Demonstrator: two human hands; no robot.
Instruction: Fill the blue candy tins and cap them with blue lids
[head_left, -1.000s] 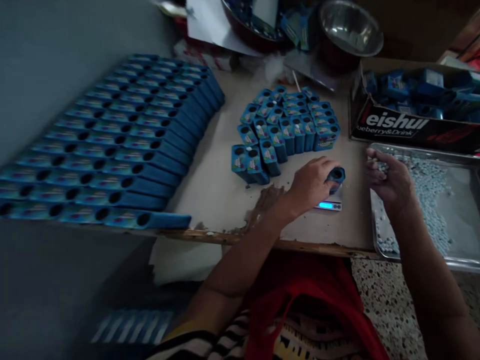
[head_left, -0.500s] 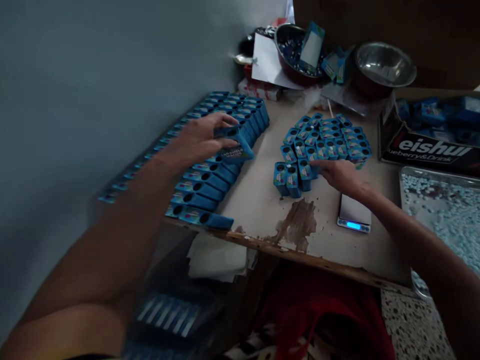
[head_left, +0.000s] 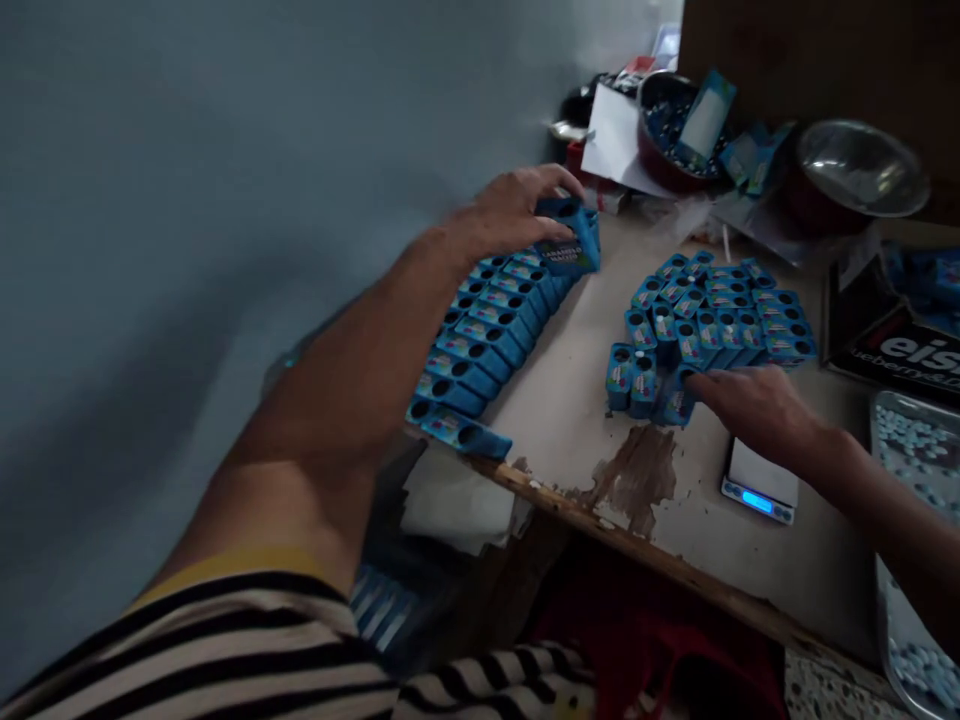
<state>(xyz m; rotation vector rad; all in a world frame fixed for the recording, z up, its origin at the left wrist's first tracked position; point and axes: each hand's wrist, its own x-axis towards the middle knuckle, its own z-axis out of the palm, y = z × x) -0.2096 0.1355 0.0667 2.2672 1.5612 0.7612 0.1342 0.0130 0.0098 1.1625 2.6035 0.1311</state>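
Observation:
My left hand [head_left: 510,215] reaches far across the table and is closed on a small blue box [head_left: 568,240], held at the far end of a long bank of blue boxes [head_left: 487,330] lying in rows along the wall. My right hand [head_left: 746,400] rests at the near edge of a cluster of upright blue boxes [head_left: 705,320], fingers curled on one box [head_left: 675,400] at the cluster's front corner. A small digital scale [head_left: 759,482] with a lit blue display sits just below my right hand, its pan bare.
A metal tray of pale pills [head_left: 911,450] lies at the right edge. A cardboard carton [head_left: 900,345] with blue boxes stands behind it. Two bowls [head_left: 859,170] and loose papers crowd the far corner. The table's front edge [head_left: 600,525] is chipped.
My left hand lifted the box off the scale and carried it left and far along the rows to their end. My right hand left the pill tray and reached the upright cluster.

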